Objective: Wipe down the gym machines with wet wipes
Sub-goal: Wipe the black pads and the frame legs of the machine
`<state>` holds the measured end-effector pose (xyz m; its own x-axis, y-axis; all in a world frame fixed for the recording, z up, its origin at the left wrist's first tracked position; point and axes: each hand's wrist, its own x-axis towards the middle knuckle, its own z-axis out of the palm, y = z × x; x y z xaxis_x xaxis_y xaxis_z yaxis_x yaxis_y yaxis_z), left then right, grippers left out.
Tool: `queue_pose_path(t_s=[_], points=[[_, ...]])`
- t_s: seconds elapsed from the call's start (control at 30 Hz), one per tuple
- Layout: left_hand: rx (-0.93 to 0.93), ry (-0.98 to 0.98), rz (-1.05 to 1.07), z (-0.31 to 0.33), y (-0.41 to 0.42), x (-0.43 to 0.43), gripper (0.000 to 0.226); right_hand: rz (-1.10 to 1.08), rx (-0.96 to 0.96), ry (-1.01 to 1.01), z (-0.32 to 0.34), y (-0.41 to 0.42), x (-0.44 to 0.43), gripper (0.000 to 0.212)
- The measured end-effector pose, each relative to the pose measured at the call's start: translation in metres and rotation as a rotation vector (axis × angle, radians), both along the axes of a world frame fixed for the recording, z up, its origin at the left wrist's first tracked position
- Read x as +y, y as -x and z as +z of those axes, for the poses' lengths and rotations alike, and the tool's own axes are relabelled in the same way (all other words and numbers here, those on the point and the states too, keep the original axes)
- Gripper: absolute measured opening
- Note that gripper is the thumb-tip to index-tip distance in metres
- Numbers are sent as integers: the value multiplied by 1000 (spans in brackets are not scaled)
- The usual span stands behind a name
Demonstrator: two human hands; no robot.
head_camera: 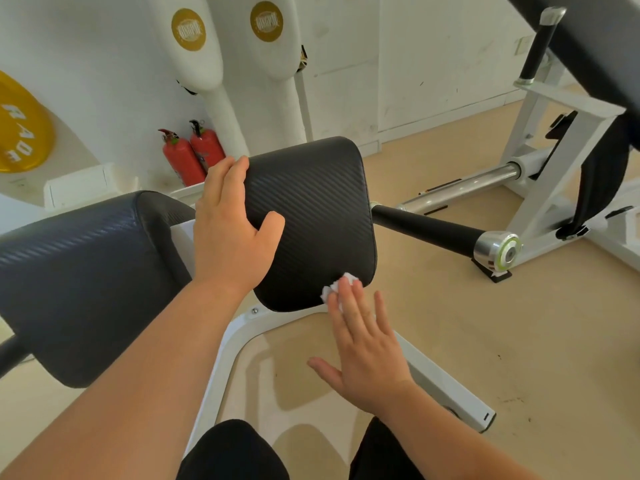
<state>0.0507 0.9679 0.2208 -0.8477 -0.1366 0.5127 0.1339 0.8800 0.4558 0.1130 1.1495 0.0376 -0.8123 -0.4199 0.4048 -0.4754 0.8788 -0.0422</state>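
**Wiping down the black pad point(318, 209)**

Head view: steadying it with the left hand point(232, 230), fingers curling over the left edge, thumb lying on the face. Pressing the crumpled wet wipe point(329, 292) onto the near right corner under the right hand point(363, 348), fingers straight and spread, gripping nothing. Probably risking the wipe sliding off the rim and dropping to the floor point(485, 341), being pinned by fingertips alone.

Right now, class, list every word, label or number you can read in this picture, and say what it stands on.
"RADE", partly cut off: yellow weight plate.
Gold round badges on the white covers: too blurred to read.
Red fire extinguishers: label too small to read.
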Motion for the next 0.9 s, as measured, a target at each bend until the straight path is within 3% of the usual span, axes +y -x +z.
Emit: queue_pose_path(t_s=[0.1, 0.23, 0.33, 0.5, 0.73, 0.9], points=[[-22, 103, 22, 8, -1, 0, 72, -117, -58, 136, 8, 8, 16, 98], [-79, 387, 127, 14, 8, 5, 73, -47, -101, 413, 61, 39, 2, 102], [-90, 489, 142, 10, 10, 8, 78, -33, -65, 534, 99, 68, -3, 106], [-75, 487, 142, 15, 14, 10, 81, 13, -63, 645, 133, 89, -1, 106], [-70, 472, 146, 14, 14, 16, 77, 73, -214, 667, 87, 43, 12, 106], [-76, 471, 160, 16, 17, 17, 80, 55, -291, 871, 142, 90, 6, 116]])
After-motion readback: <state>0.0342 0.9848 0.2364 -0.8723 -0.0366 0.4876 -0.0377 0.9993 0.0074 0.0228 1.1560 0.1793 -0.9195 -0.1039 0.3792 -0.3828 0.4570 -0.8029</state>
